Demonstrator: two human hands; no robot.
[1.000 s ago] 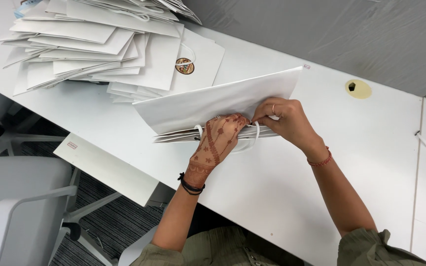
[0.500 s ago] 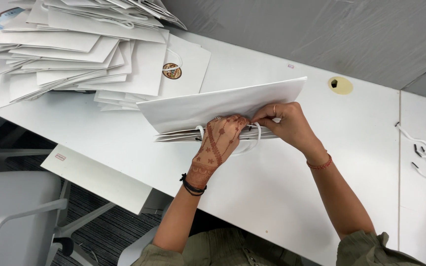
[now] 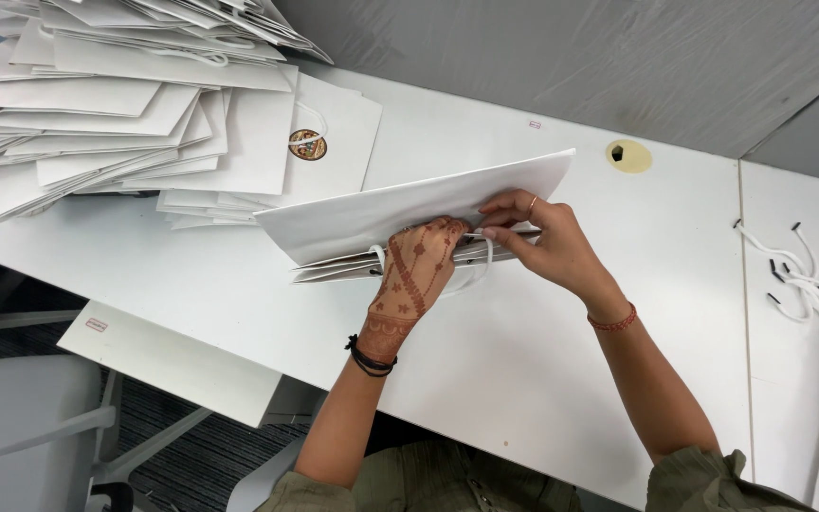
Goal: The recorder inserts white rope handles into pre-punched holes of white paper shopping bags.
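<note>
A flat white paper carrier bag (image 3: 400,213) was seen lying folded on the long white table (image 3: 523,379), its open edge turned toward the person. The left hand (image 3: 414,270), patterned with reddish-brown henna and banded at the wrist by a black bracelet (image 3: 369,358), was pressed down on the lower edge of the bag, fingers curled onto the paper. A thin white cord handle (image 3: 481,270) was looped out just beside it. The right hand (image 3: 542,242), marked by a ring and a red thread bracelet (image 3: 613,322), was closed in a pinch on that cord at the bag's edge, thumb and forefinger brought together on it.

To the far left, a large untidy heap of similar white paper bags (image 3: 125,123) was spread across the table, one showing a small round gold-and-brown sticker (image 3: 307,144). A round yellowish cable port (image 3: 628,155) was set into the table near the grey wall. Loose white cords with black tips (image 3: 798,275) were scattered on the adjoining desk (image 3: 789,398) at the right. A grey office chair (image 3: 21,427) was parked below the table's near edge.
</note>
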